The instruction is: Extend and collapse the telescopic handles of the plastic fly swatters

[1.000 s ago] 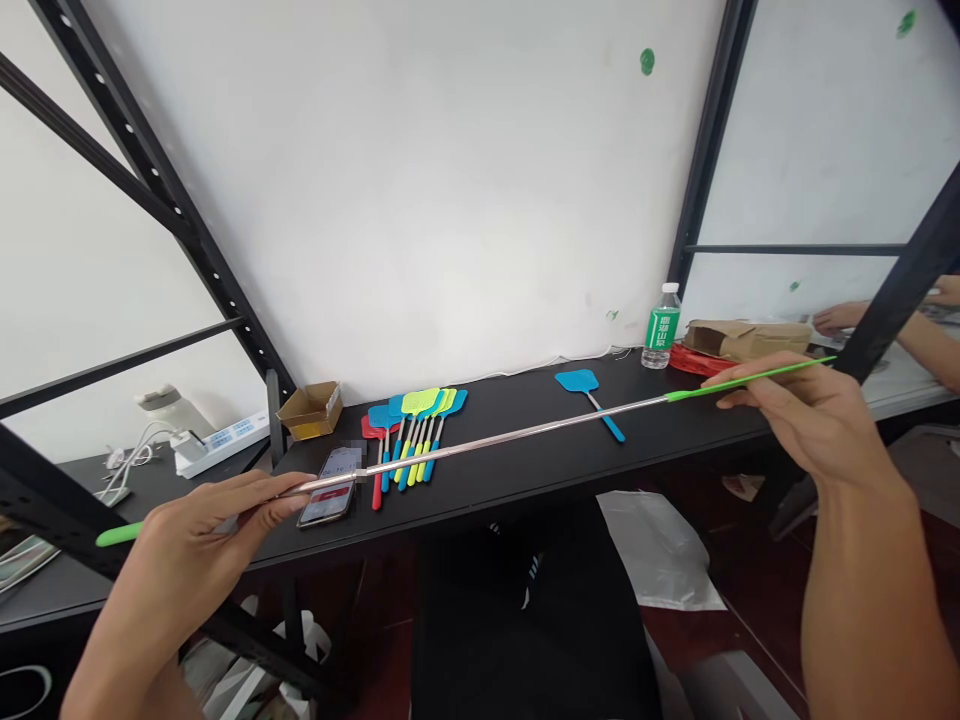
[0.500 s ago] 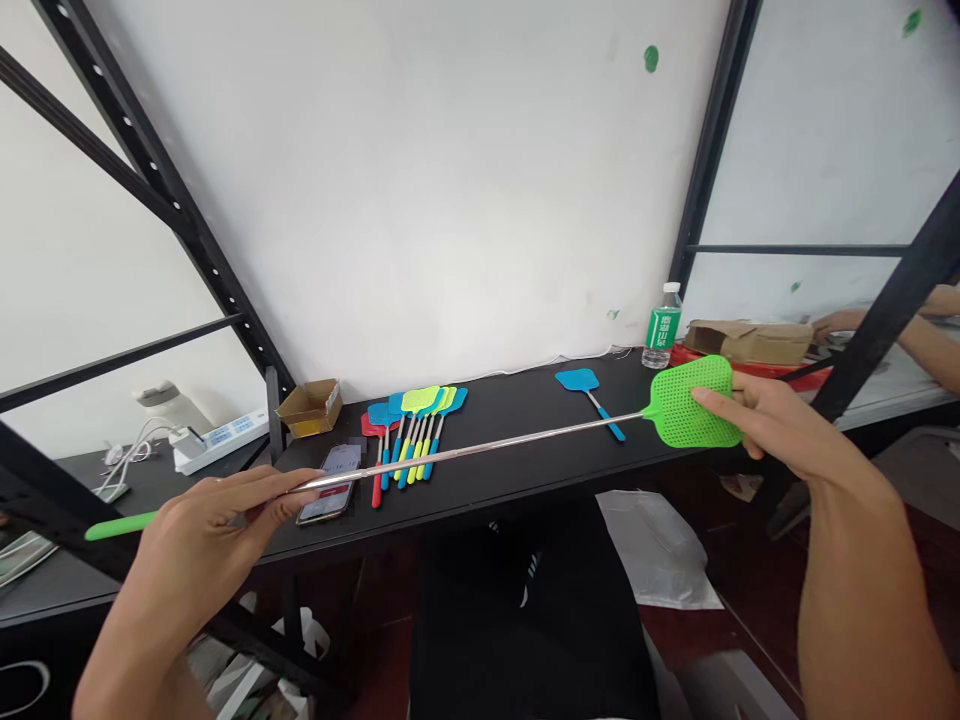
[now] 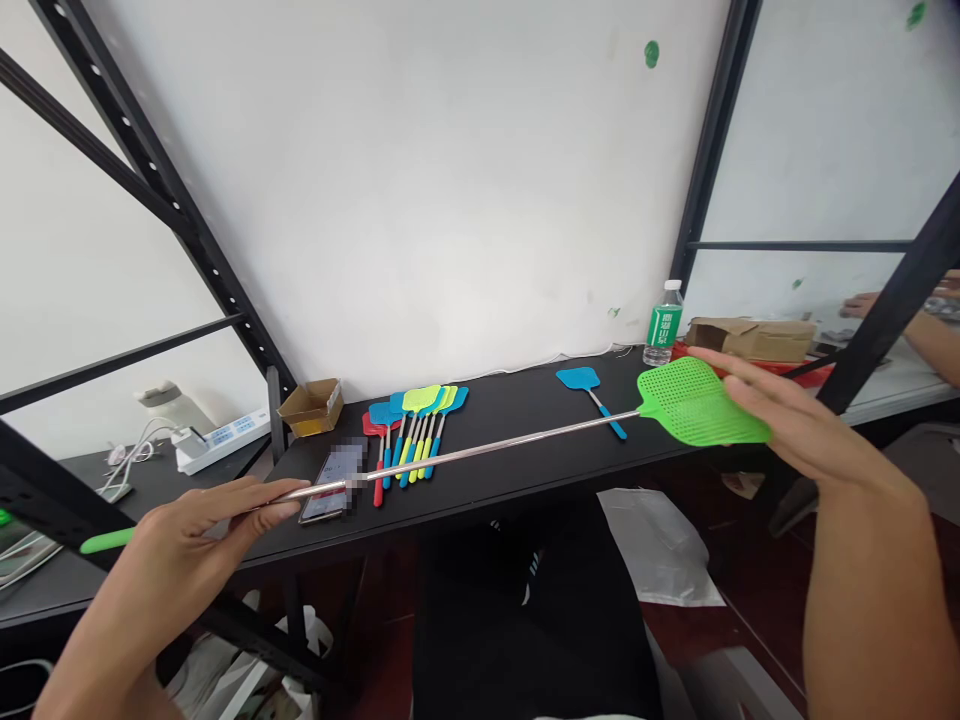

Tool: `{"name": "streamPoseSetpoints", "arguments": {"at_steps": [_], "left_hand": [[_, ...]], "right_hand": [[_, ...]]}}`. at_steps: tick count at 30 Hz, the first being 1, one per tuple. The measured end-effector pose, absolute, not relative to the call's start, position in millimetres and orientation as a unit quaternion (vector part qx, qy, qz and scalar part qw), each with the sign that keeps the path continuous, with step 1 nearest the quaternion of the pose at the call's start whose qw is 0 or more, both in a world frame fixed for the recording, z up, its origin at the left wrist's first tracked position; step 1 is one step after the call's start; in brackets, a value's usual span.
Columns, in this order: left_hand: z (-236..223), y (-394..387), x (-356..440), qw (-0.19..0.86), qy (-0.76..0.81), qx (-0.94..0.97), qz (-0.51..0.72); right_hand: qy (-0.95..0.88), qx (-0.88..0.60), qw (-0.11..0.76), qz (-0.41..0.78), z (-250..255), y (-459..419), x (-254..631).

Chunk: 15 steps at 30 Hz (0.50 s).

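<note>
White Chinese characters on the bottle label (image 3: 664, 327). Pinching the green swatter (image 3: 480, 449) above the surface (image 3: 517, 405) in fingers of the left hand (image 3: 199, 535); extending the right hand (image 3: 802, 420) at its head, unclear whether grasping.

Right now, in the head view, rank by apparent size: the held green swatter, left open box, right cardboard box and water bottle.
1. Green swatter, largest, helped by being nearer the camera.
2. Right cardboard box.
3. Water bottle and left open box: too alike to rank.

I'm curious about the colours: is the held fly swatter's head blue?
No, the fly swatter in the left hand has a green head.
</note>
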<state>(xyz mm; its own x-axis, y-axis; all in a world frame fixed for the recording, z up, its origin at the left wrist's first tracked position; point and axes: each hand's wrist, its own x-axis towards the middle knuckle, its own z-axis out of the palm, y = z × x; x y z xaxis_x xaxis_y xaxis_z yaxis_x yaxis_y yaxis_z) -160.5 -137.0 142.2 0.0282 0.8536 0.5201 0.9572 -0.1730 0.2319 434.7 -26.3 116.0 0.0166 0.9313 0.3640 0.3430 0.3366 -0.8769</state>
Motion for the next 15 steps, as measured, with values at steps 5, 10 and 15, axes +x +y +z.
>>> {"name": "streamPoseSetpoints", "arguments": {"at_steps": [5, 10, 15], "left_hand": [[139.5, -141.7, -171.9, 0.047, -0.630, -0.710, -0.311], [140.0, -138.4, -163.6, 0.020, -0.626, -0.720, -0.299], [142.9, -134.1, -152.9, -0.006, -0.640, -0.717, -0.276]], "right_hand": [[-0.605, -0.419, 0.609, 0.295, 109.3, -26.2, 457.0], [-0.638, -0.363, 0.642, 0.223, 115.7, -39.2, 453.7], [-0.663, -0.382, 0.613, 0.196, 120.4, -41.5, 443.4]]}}
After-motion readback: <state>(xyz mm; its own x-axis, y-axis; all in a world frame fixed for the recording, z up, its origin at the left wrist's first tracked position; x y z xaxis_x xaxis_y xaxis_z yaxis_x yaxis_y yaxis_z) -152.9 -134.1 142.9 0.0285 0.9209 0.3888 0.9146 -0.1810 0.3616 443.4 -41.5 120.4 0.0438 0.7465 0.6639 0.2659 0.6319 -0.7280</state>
